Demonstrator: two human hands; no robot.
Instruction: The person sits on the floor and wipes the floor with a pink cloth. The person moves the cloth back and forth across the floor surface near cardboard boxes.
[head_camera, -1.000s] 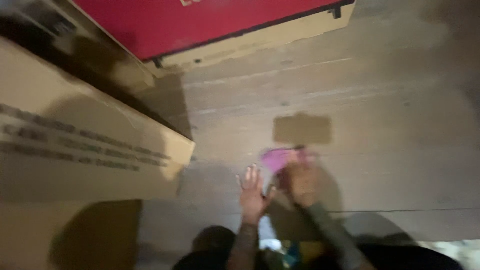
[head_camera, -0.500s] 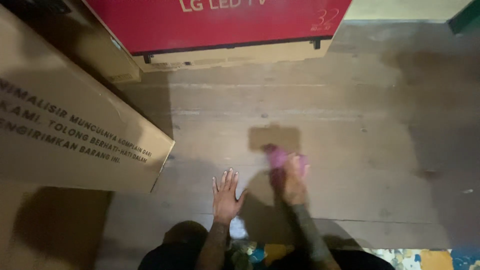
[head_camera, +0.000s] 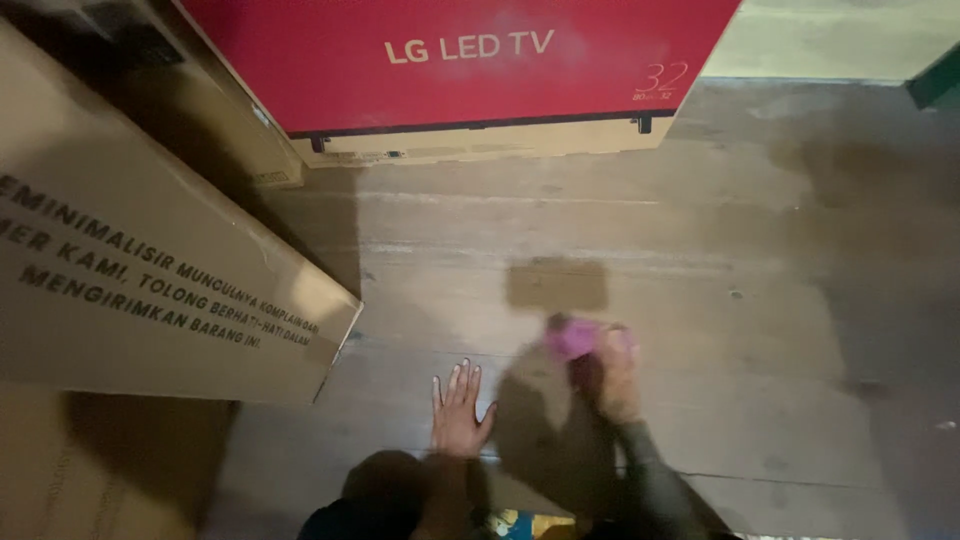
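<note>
- Pink cloth (head_camera: 572, 337) sits bunched on the wooden floor (head_camera: 700, 260), just in front of my right hand (head_camera: 617, 375), near the middle of the view.
- My right hand is curled closed on the near edge of that cloth, pressing it down against the boards; the fingers are blurred, so I can't make out the grip finger by finger.
- My left hand (head_camera: 458, 410) lies open and flat on the floor, fingers spread a little and pointing away from me, holding nothing, just beside the right one.
- A darker rectangular patch (head_camera: 556, 285) shows on the floor right beyond the cloth.
- A big brown cardboard box (head_camera: 150, 270) with dark lettering lies to my left, its corner near my left hand; it is shut, so I can't see its contents.
- A red flat box (head_camera: 460, 60) with a cardboard base stands at the far end, also closed.
</note>
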